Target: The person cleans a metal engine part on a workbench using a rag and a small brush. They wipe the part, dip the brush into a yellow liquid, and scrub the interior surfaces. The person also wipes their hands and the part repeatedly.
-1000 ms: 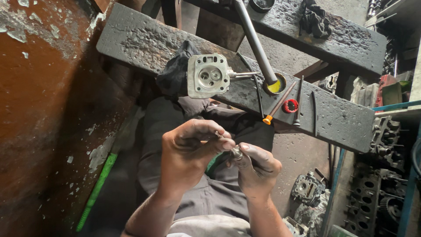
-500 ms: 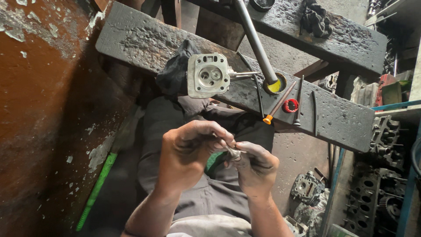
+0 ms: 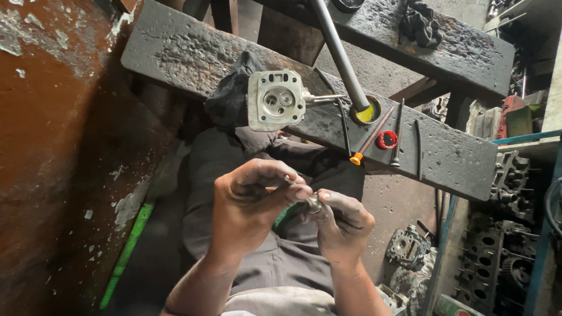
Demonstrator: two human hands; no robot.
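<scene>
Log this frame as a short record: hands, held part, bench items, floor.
left hand: fingers pinch a small metal part
right hand: fingertips on the same part, from the other side
bench: dark, greasy plank
on bench: cylinder head, black rag, red ring, orange-tipped tool, yellow cup under a grey pipe
floor, right: engine parts

A green container with a red and white label [image 3: 455,306] sat at the bottom edge, right of the person's arm, only partly in frame. Its shape could not be told. No other package, sign or screen showed among the benches and engine parts.
</scene>
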